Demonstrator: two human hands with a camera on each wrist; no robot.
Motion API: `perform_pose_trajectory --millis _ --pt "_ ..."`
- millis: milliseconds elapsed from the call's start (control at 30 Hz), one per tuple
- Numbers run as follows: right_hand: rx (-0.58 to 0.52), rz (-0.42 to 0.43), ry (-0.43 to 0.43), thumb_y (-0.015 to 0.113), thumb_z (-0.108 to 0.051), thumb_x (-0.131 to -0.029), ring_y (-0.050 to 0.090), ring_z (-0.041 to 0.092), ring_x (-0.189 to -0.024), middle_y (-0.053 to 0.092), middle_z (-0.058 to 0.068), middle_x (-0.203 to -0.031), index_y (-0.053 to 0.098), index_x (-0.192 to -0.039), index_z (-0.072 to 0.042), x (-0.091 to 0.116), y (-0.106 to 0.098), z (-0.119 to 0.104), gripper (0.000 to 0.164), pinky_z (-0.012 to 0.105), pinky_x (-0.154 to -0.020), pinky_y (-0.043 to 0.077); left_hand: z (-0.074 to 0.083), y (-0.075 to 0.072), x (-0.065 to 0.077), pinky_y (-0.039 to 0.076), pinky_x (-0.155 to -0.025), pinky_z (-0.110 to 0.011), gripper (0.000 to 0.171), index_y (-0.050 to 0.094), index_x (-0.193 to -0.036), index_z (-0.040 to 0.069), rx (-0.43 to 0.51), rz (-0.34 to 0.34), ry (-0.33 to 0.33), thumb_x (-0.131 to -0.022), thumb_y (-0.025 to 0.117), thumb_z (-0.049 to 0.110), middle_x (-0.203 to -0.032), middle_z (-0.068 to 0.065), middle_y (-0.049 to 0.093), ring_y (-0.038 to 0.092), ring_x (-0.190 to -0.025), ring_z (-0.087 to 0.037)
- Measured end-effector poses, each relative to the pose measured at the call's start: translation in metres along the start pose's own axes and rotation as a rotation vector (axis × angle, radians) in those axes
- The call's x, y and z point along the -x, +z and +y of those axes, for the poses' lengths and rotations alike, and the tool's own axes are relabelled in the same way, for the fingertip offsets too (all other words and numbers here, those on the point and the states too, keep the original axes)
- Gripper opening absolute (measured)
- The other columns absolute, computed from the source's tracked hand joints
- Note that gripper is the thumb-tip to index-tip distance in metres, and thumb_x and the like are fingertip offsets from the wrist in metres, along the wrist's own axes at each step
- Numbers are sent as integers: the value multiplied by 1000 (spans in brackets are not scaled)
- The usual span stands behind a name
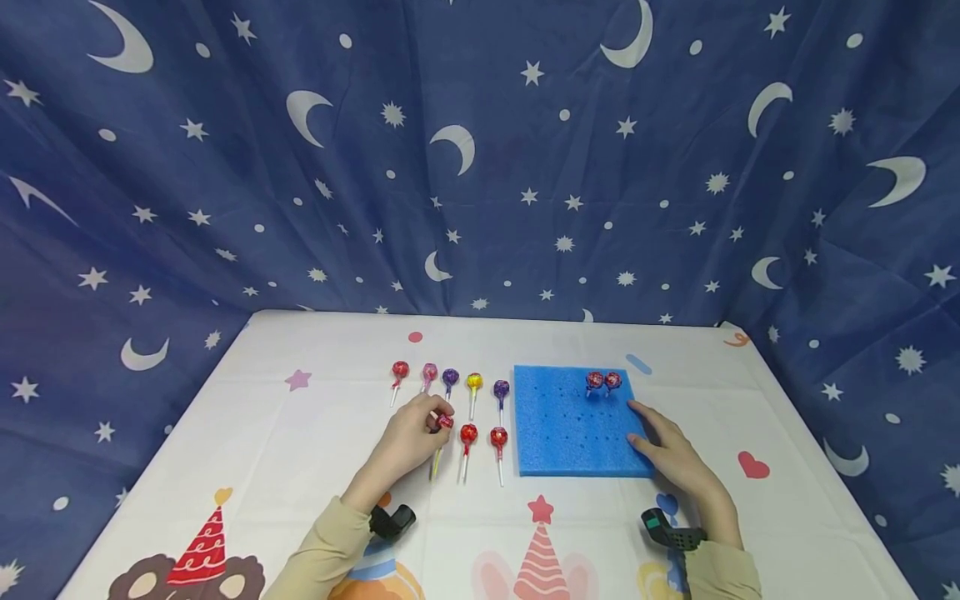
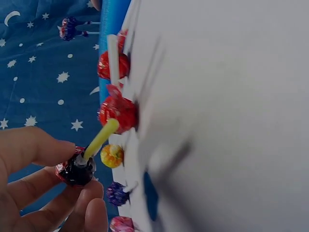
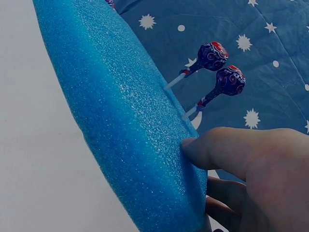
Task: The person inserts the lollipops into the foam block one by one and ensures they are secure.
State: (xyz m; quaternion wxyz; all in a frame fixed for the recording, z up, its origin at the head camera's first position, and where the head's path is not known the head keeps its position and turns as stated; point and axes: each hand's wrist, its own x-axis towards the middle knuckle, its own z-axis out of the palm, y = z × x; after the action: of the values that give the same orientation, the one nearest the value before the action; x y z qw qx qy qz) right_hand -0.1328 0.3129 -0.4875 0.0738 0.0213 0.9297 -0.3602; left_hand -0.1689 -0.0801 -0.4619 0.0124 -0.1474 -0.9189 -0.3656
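Note:
My left hand (image 1: 408,437) pinches a lollipop (image 1: 445,422) by its wrapped head between thumb and fingers. Its wrapper is dark and red, and in the left wrist view the yellow stick (image 2: 102,138) points away from the fingers. A blue foam board (image 1: 555,454) with rows of small holes lies to the right. My right hand (image 1: 678,457) rests against the board's right edge, thumb at the upper edge and other fingers along the side. Two dark blue and red lollipops (image 3: 212,56) stand upright in the foam near its far right corner.
Several lollipops lie left of the board: a far row with red (image 1: 401,369), pink (image 1: 429,372), purple (image 1: 450,377) and yellow (image 1: 474,381) heads, another purple one (image 1: 501,389), and two red ones (image 1: 468,433) nearer. A starry blue curtain (image 1: 480,208) hangs behind the white tablecloth (image 1: 315,433).

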Motion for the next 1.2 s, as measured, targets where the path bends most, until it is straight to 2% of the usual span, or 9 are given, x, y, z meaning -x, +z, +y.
perform_pose_trajectory --millis 567,867,1200 --pt "4 -11 8 51 -28 -97 10 54 -142 17 26 -157 24 -152 -11 0 0 -2 64 74 -104 15 22 4 -12 48 -69 -25 21 66 -94 12 78 53 62 -75 71 3 -92 -2 62 58 -78 -14" --pt "10 -10 11 51 -28 -97 10 55 -142 17 27 -157 25 -151 -10 1 0 -1 63 75 -103 16 38 13 -20 50 -73 -26 22 65 -95 13 117 68 73 -76 71 4 -96 -2 63 60 -83 -15" --pt "10 -1 -8 51 -28 -97 11 56 -141 18 27 -156 26 -151 -11 2 -1 1 63 76 -102 16 56 22 -34 53 -76 -29 23 64 -98 10 168 64 121 -77 70 3 -98 -4 61 62 -86 -18"
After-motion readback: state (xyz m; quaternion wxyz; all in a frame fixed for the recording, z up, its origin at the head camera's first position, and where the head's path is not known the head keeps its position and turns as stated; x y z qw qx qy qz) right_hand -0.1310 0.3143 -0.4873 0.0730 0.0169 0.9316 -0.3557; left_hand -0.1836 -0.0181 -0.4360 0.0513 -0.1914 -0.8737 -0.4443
